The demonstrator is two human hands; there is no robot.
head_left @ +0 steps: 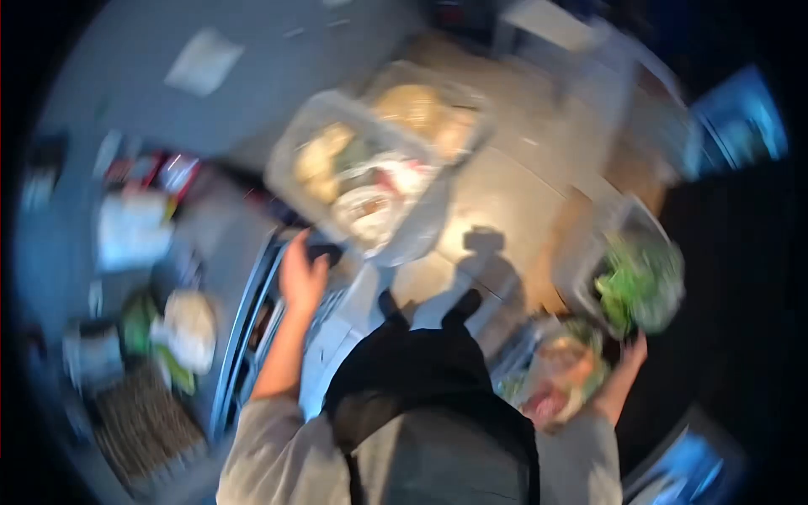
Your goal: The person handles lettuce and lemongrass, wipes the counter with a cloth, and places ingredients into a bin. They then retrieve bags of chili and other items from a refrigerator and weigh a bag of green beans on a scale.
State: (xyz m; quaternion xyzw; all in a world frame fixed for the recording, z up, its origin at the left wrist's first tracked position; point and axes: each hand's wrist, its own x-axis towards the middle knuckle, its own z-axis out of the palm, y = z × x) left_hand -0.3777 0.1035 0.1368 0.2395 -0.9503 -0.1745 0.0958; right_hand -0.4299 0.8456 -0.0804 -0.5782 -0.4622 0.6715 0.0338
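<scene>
My left hand [302,276] reaches forward beside a metal-edged rack or frame [244,337], fingers stretched out and thumb apart. A small dark object [324,252] shows right at its thumb. Ahead of it stands a clear plastic bin [286,160] of bagged food. On the other side, my right hand [627,369] is close under a clear bin [576,265] with a bag of leafy greens [635,282]. Motion blurs its fingers, and I cannot tell what they hold. Next to that forearm lies a clear bag of mixed produce [560,370].
A second clear bin [480,101] with yellowish food sits behind the first. Light falls on the tiled floor [505,194] around my feet. At left are bagged goods [189,328] and a brown ribbed mat or crate [147,421]. A dark panel [732,278] stands at right.
</scene>
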